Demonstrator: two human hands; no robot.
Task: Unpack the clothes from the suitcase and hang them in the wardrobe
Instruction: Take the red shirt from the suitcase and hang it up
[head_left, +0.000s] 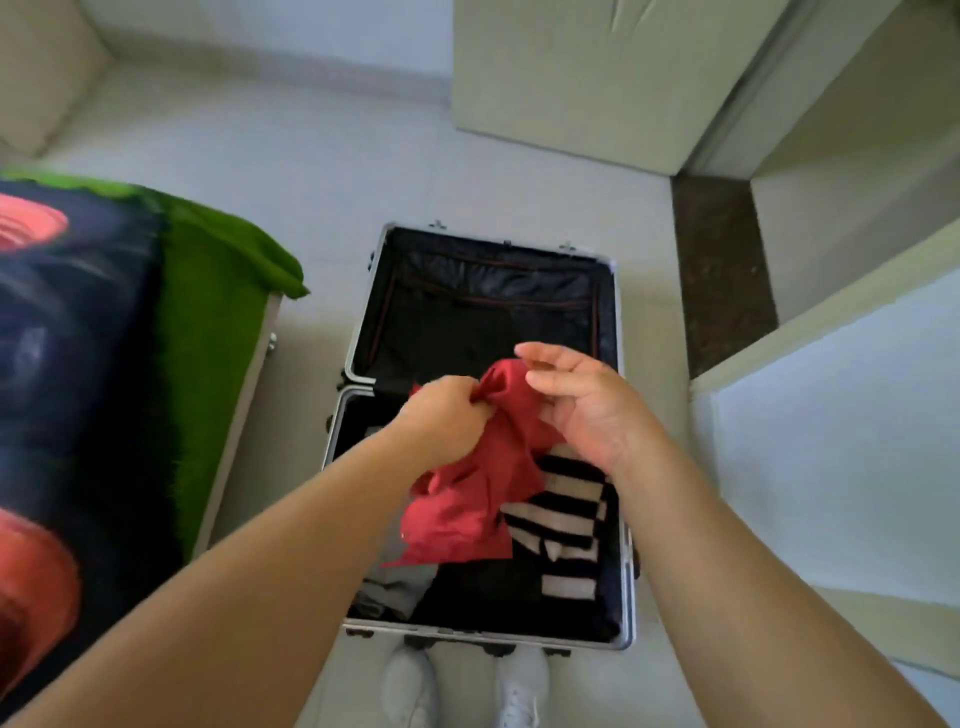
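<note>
The job looks barely begun. The suitcase (616, 312) lies open on the floor at the middle of the view, reaching down to 6 o'clock, and its near half is packed. A black-and-cream striped garment (566, 514) lies toward 5 o'clock, a grey folded piece (395, 590) toward 7 o'clock, and dark clothing (483, 587) sits between them. The far half, toward 12 o'clock, shows only black lining (467, 322). One red garment (467, 499) is lifted clear of the pile and hangs bunched above it, so it appears to be the piece being taken out. No hanger shows, and nothing can be seen hung anywhere. A pale cabinet (597, 78) at 1 o'clock may be the wardrobe, though I cannot tell. The left hand (452, 410) has its fingers curled tight into the upper edge of the red cloth and carries its weight. The right hand (582, 410), just at 3 o'clock of it, is spread loose with the palm turned inward. Its fingers sit against the top fold without closing on it, as if feeling for a collar or shoulder. The bed (104, 338), with a green-edged cover, fills 9 o'clock, and white shoes (410, 686) stand at 6 o'clock.
</note>
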